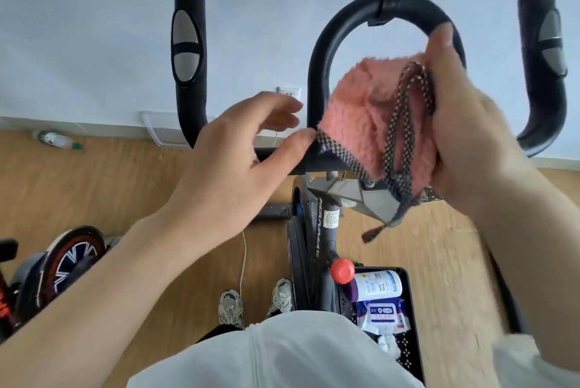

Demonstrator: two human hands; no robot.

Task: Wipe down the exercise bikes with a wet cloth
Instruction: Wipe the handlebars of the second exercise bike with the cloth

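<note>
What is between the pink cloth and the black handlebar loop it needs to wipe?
Nothing visible. The right hand holds the pink cloth right against the handlebar loop, and the left hand pinches the cloth's lower corner beside the bar, not blocking it.

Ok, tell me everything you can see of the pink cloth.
The pink cloth looks fluffy, like plush microfibre, edged in a dark speckled woven trim with a hanging loop of the same. It is bunched and held up in front of the bike's black looped handlebar. The right hand grips its right side; the left hand pinches its lower left corner. Whether it is wet cannot be told.
</note>
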